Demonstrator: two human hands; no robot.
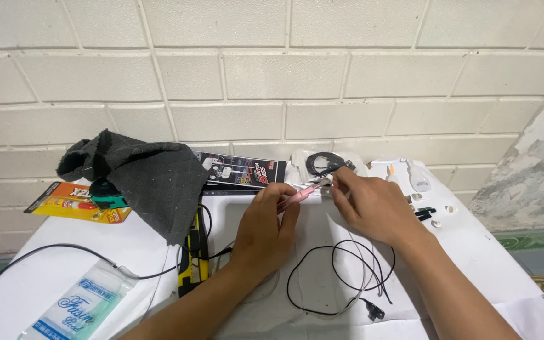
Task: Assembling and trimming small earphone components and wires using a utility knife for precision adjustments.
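At the centre of the frame, a small pink tool is pinched in the left hand, while a thin white cable end is gripped by the right hand. A slip is judged possible, with the loose black wire below being snagged by a forearm.
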